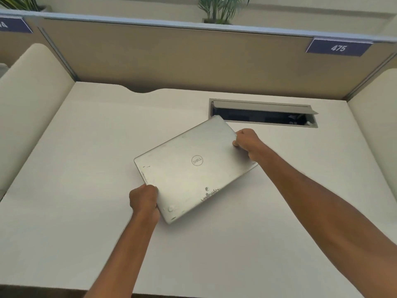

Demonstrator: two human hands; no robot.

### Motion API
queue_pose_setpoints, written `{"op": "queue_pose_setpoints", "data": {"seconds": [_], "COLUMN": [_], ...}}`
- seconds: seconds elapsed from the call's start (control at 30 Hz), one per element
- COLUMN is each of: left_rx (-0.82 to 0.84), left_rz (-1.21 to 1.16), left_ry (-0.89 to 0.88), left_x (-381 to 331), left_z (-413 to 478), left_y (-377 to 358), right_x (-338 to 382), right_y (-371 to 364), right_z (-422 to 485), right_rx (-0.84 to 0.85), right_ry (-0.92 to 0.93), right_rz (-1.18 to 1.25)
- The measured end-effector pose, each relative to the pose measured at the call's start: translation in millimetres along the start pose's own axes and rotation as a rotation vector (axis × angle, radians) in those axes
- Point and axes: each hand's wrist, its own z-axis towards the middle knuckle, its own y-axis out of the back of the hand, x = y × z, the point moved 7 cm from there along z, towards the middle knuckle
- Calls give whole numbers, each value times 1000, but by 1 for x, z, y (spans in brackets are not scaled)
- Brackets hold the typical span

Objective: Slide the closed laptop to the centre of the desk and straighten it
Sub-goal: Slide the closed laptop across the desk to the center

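A closed silver laptop (191,168) with a round logo on its lid lies on the white desk (86,190), near the middle and a little to the right. It is skewed, its far corner pointing toward the cable hatch. My left hand (144,201) grips the laptop's near left edge. My right hand (247,143) grips its far right edge. The lid is scuffed near the front corner.
An open cable hatch (263,114) is sunk into the desk just behind the laptop's far corner. A beige partition (171,57) with a blue "475" label (338,47) closes the back. Cream side panels (28,100) flank the desk. A plant (219,9) stands beyond.
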Motion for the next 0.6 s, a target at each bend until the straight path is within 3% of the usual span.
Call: {"op": "queue_pose_setpoints", "data": {"seconds": [0.3, 0.6], "left_rx": [58, 100], "left_rz": [145, 300], "left_ry": [11, -36], "left_x": [51, 82], "left_z": [-37, -48], "left_y": [-44, -78], "right_x": [-85, -146], "right_y": [78, 110], "right_z": [-28, -43], "right_rx": [-84, -141], "right_ry": [-64, -131], "right_rz": [52, 70]}}
